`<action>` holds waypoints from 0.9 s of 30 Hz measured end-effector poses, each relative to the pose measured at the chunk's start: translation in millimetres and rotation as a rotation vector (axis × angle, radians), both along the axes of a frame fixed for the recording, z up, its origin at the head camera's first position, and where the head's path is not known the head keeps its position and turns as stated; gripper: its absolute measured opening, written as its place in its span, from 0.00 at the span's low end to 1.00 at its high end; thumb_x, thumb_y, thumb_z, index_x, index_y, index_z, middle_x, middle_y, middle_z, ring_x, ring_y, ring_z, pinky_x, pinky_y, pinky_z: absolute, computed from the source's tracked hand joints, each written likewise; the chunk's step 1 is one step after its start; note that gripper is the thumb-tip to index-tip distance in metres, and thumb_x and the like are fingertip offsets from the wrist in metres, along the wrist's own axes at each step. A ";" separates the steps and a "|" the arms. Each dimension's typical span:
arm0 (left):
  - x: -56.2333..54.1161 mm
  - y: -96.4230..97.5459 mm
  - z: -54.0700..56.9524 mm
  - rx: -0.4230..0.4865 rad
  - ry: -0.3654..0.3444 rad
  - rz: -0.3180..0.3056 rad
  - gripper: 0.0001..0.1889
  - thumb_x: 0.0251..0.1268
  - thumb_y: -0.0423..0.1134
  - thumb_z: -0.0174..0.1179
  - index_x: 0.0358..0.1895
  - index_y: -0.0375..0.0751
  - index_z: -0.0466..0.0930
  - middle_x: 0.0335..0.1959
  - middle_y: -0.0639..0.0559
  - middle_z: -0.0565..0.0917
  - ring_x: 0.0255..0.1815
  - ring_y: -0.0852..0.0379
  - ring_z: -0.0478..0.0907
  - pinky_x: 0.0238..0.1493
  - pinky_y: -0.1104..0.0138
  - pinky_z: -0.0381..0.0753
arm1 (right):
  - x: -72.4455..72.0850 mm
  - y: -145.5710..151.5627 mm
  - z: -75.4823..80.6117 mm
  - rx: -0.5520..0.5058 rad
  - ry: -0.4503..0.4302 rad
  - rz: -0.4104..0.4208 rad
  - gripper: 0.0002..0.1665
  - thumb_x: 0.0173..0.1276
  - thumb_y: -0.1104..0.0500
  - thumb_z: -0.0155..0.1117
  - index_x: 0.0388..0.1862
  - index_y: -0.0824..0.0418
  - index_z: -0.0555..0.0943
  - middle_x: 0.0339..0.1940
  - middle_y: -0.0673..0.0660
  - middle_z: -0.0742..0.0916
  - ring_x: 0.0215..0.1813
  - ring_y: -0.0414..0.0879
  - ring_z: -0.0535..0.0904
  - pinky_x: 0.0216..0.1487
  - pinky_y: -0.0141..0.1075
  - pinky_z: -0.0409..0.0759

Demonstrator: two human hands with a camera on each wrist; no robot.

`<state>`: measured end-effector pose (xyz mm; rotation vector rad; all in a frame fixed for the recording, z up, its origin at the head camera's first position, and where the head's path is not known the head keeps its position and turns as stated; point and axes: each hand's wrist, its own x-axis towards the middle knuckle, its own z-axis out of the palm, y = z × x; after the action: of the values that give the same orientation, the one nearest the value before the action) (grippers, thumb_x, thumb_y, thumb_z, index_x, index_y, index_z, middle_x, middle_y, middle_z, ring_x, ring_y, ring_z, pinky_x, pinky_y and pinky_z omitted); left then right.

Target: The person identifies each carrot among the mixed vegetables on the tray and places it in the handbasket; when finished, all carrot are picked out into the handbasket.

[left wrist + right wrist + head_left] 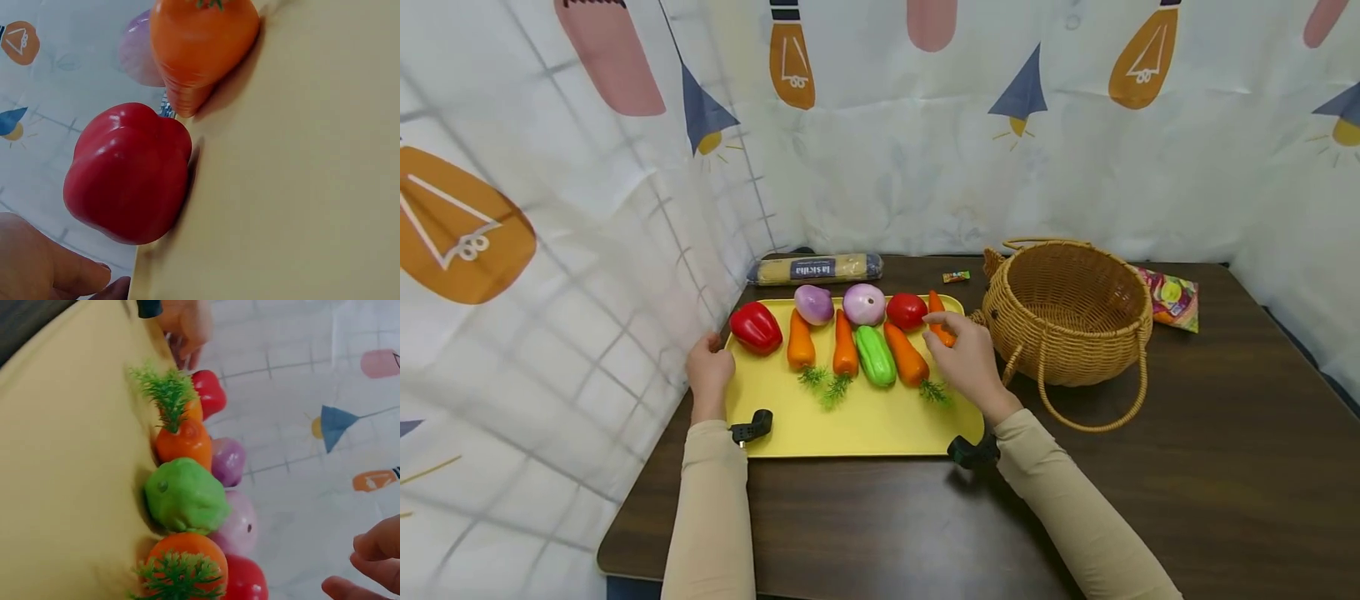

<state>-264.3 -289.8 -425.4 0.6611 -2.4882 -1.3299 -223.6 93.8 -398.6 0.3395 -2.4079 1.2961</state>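
Note:
My left hand [711,371] is at the left rim of a yellow tray [850,429], beside a red bell pepper [756,328]. Its fingertips are right at the rim in the left wrist view; I cannot tell whether they grip it. My right hand [964,357] hovers over the tray's right side, thumb and fingers apart, with nothing between them. It partly hides a carrot [935,303]. Along the tray lie several other carrots [801,340], a green vegetable [876,357], two purple onion-like vegetables [864,305] and a red tomato [906,311].
A wicker basket [1075,350] with drooping handles stands right of the tray, close to my right hand. Behind the tray lie a pasta packet [816,268] and a small wrapped sweet [956,277]. A colourful bag [1176,302] lies behind the basket. Printed curtains [895,167] enclose the table.

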 end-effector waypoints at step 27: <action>2.0 0.6 -3.3 -0.009 -0.053 -0.029 0.28 0.66 0.29 0.39 0.70 0.33 0.67 0.67 0.35 0.71 0.66 0.38 0.66 0.68 0.51 0.63 | -22.6 -5.6 -29.1 -0.083 -0.219 -0.107 0.34 0.67 0.61 0.64 0.70 0.60 0.67 0.63 0.62 0.77 0.54 0.57 0.76 0.52 0.49 0.78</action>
<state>-262.3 -289.2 -428.7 0.6692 -2.5534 -1.3275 -246.2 88.2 -427.7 0.0470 -2.5004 1.4450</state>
